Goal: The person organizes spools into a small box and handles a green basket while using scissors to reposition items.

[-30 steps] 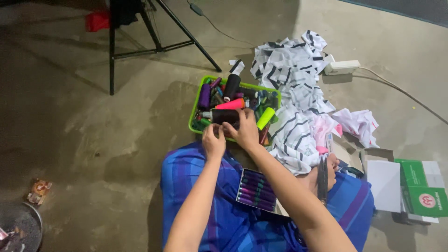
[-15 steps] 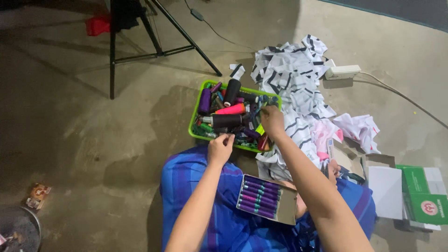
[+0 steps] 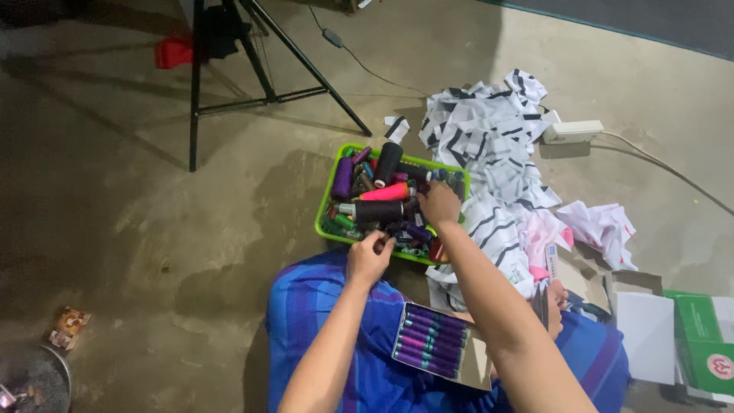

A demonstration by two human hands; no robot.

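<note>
A green plastic tray (image 3: 324, 218) full of thread spools sits on the concrete floor in front of my knees. A black spool (image 3: 380, 210) and a pink cone (image 3: 386, 192) lie on top. My left hand (image 3: 368, 258) is at the tray's near rim, fingers curled and pinched among small spools. My right hand (image 3: 440, 204) reaches into the tray's right side, palm down with its fingertips buried in the spools. What either hand grips is hidden. An open box of purple spools (image 3: 433, 349) rests on my blue-skirted lap.
A pile of black-and-white striped fabric pieces (image 3: 489, 141) lies right of the tray, with a white power strip (image 3: 572, 131) and its cable beyond. A black tripod (image 3: 264, 73) stands at the back left. A green-and-white carton (image 3: 705, 348) is at the right edge, a snack wrapper (image 3: 69, 327) at the left.
Both hands held the black spool over the tray a second ago. The left hand drew back to the near rim and the right hand shifted to the tray's right side.
</note>
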